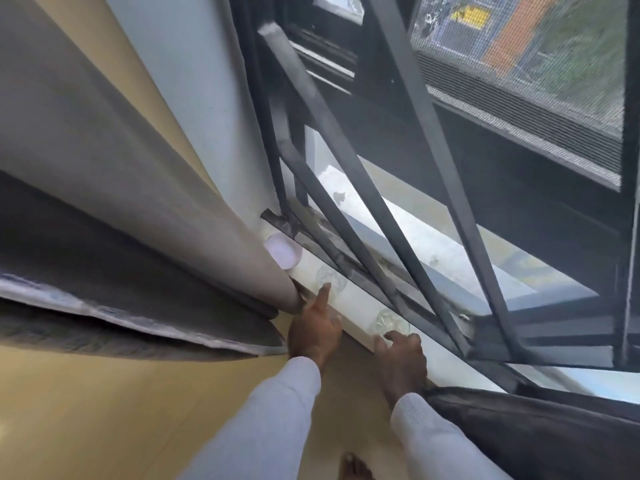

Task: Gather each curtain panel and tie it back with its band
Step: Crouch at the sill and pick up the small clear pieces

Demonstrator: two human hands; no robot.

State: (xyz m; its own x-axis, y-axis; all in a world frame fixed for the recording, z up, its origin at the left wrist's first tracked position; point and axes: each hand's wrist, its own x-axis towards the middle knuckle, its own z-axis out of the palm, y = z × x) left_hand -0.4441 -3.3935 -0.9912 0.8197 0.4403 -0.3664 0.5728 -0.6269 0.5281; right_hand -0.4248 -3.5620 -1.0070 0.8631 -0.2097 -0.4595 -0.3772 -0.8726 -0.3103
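left grip forefinger extended, right grip fingers loosely curled

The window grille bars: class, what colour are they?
The window grille bars are dark grey to black; the head view, the only one, shows them.

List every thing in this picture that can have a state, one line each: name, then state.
Left curtain panel: hanging loose, no band seen around it.
Right curtain panel: bunched low at the sill's right end, band not visible.
Left hand: forefinger stretched out, at the left panel's edge.
Right hand: fingers bent, resting on the sill's edge.
Two clear glasses: upright on the sill.
White cup: on the sill, partly behind the curtain.
Window sill: bears the glasses.
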